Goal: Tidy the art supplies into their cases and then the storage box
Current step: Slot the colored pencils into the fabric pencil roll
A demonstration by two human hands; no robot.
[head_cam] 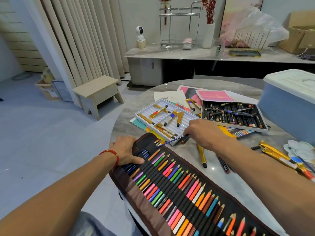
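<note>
A brown roll-up pencil case [185,189] lies unrolled across the near table edge, filled with several coloured pencils. My left hand [127,153] presses flat on its far left end. My right hand [202,132] pinches a thin blue-handled paintbrush [170,141] whose tip points at the case's end pocket. Behind it sits a white paint tray [163,119] holding several gold paint tubes. An open box of oil pastels [233,115] lies to the right. The blue storage box [289,103] with a white lid stands at the far right.
Loose gold paint tubes [276,155], one more gold tube [202,155], a dark crayon [223,164] and a white palette [301,151] lie on the round grey table [170,87]. Papers and pink pictures [214,96] lie behind the trays. A wooden stool [97,92] stands on the floor to the left.
</note>
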